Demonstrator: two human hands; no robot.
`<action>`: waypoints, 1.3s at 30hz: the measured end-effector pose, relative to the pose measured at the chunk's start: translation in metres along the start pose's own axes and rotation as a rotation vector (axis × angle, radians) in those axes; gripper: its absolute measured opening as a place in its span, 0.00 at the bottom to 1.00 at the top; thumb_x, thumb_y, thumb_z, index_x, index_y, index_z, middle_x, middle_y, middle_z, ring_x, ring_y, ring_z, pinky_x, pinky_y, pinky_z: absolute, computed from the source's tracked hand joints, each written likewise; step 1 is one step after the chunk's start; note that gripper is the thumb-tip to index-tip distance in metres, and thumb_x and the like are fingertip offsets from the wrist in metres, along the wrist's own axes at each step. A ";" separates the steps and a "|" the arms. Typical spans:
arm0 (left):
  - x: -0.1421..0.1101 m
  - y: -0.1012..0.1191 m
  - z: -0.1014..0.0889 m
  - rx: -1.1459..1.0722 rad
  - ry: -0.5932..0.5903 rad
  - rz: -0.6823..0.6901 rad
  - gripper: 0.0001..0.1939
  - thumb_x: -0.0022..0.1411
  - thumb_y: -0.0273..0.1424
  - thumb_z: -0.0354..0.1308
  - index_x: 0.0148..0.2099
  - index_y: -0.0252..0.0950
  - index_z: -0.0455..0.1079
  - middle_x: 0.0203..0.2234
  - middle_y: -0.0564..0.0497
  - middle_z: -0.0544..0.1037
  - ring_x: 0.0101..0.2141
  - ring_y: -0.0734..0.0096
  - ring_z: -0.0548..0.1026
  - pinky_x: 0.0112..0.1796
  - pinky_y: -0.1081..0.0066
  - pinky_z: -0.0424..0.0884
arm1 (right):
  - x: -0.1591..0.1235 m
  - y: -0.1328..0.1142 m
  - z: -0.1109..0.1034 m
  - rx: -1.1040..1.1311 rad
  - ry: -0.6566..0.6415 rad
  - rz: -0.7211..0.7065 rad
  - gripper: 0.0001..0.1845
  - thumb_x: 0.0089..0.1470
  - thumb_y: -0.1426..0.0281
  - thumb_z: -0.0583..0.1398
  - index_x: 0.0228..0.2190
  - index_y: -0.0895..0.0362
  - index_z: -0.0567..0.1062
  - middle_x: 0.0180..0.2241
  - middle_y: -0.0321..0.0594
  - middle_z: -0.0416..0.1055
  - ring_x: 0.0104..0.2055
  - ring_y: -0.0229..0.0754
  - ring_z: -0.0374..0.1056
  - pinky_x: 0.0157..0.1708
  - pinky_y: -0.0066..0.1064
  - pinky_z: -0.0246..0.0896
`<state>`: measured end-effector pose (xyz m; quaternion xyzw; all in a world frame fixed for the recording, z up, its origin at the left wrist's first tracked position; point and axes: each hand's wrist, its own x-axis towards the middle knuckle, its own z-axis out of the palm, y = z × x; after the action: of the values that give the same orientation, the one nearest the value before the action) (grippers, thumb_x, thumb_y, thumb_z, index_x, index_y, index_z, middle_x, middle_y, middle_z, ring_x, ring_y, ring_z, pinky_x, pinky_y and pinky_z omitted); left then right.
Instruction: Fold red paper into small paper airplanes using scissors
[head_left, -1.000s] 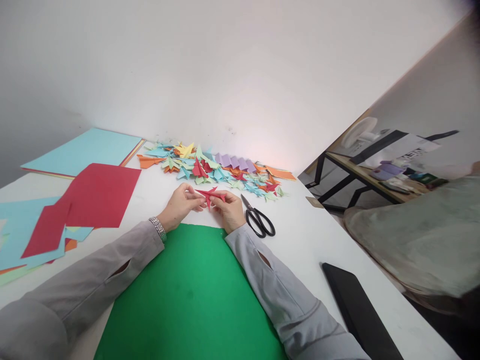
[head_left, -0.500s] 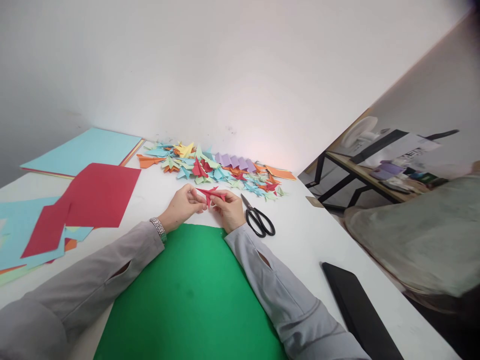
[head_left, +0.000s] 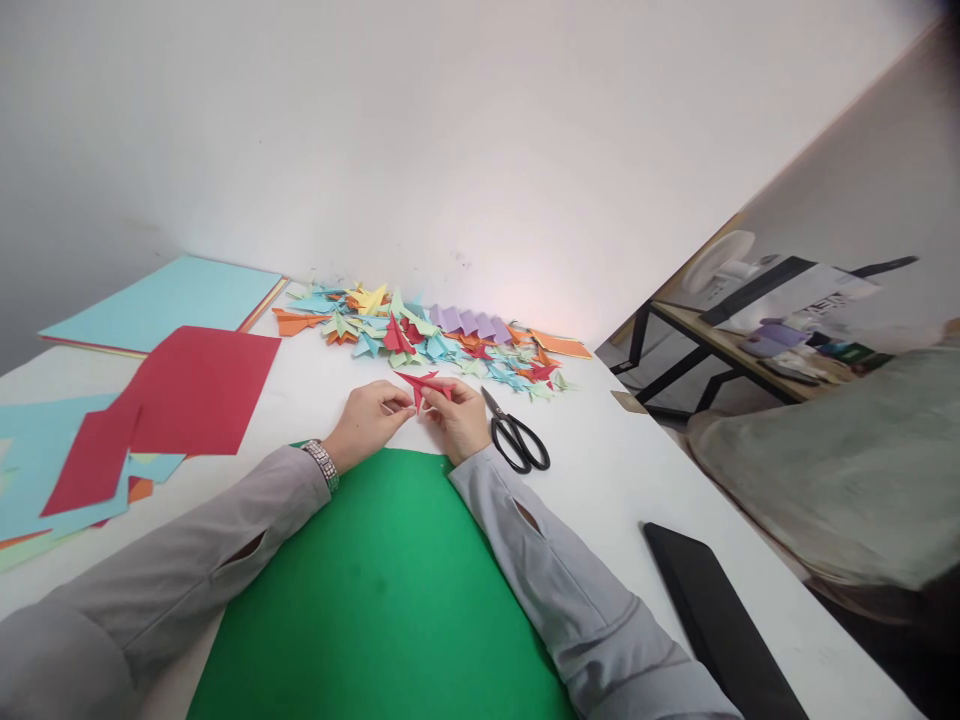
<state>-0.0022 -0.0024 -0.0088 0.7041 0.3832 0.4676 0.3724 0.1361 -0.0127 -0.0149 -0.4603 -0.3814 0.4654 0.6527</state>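
Note:
A small red folded paper figure (head_left: 418, 386) with pointed tips is held up between my hands above the white table. My right hand (head_left: 461, 418) is closed on its right side, thumb on the near face. The fingers of my left hand (head_left: 369, 420) are pinched together at its lower left tip and partly hide it. Just right of my right hand lies a pair of scissors (head_left: 517, 440) with black handles, blades pointing away from me. Under my forearms is a green sheet (head_left: 375, 580).
Many coloured folded paper pieces (head_left: 435, 345) lie along the wall. Red sheets (head_left: 202, 390) and blue sheets (head_left: 45, 450) are at the left, near a paper stack (head_left: 165, 300). A black flat object (head_left: 712, 610) is at the right; beyond stands a side table (head_left: 720, 345).
My left hand has shifted slightly down, its fingers drawn closer together at the paper's lower tip. The red figure has turned a little; my right hand stays almost still.

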 end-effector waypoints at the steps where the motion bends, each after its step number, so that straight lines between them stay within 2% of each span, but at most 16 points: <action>1: 0.000 0.000 0.000 -0.001 -0.003 0.007 0.02 0.47 0.25 0.61 0.26 0.37 0.74 0.26 0.49 0.76 0.29 0.69 0.73 0.31 0.72 0.68 | 0.000 0.000 0.000 -0.001 -0.001 -0.001 0.10 0.29 0.69 0.68 0.22 0.56 0.76 0.17 0.30 0.69 0.19 0.33 0.61 0.17 0.26 0.55; 14: 0.000 -0.005 0.001 0.044 -0.045 0.077 0.03 0.50 0.26 0.58 0.27 0.35 0.74 0.25 0.50 0.76 0.27 0.71 0.73 0.29 0.73 0.68 | 0.001 0.001 -0.001 -0.026 -0.016 -0.016 0.12 0.30 0.68 0.69 0.22 0.56 0.76 0.17 0.30 0.69 0.19 0.33 0.62 0.17 0.25 0.55; 20: 0.000 -0.011 0.002 -0.073 -0.103 -0.005 0.07 0.51 0.32 0.57 0.29 0.34 0.73 0.27 0.49 0.76 0.24 0.73 0.72 0.26 0.73 0.70 | 0.001 0.000 -0.001 -0.006 -0.032 -0.006 0.11 0.29 0.69 0.69 0.22 0.56 0.76 0.17 0.30 0.69 0.19 0.33 0.62 0.17 0.25 0.55; 26: 0.001 -0.009 0.001 -0.187 -0.143 -0.146 0.07 0.48 0.33 0.59 0.27 0.33 0.72 0.21 0.51 0.74 0.23 0.73 0.72 0.25 0.73 0.70 | 0.000 0.000 -0.001 -0.033 -0.038 -0.008 0.12 0.30 0.67 0.69 0.23 0.56 0.76 0.17 0.30 0.69 0.19 0.33 0.61 0.17 0.24 0.54; 32: 0.001 -0.006 0.000 -0.231 -0.115 -0.197 0.05 0.44 0.30 0.59 0.24 0.32 0.72 0.22 0.51 0.74 0.23 0.74 0.71 0.25 0.73 0.70 | -0.001 -0.001 0.000 -0.056 -0.058 -0.022 0.13 0.30 0.66 0.69 0.23 0.56 0.76 0.16 0.30 0.68 0.19 0.32 0.61 0.17 0.24 0.53; 39: 0.002 -0.001 -0.002 -0.269 -0.071 -0.222 0.04 0.41 0.24 0.57 0.18 0.32 0.70 0.19 0.52 0.73 0.20 0.78 0.67 0.23 0.77 0.64 | -0.002 -0.002 0.001 -0.074 -0.066 -0.028 0.13 0.30 0.66 0.69 0.23 0.56 0.76 0.17 0.30 0.68 0.19 0.33 0.61 0.17 0.25 0.53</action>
<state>-0.0036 -0.0004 -0.0081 0.6175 0.3791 0.4455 0.5259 0.1352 -0.0146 -0.0130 -0.4630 -0.4262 0.4569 0.6286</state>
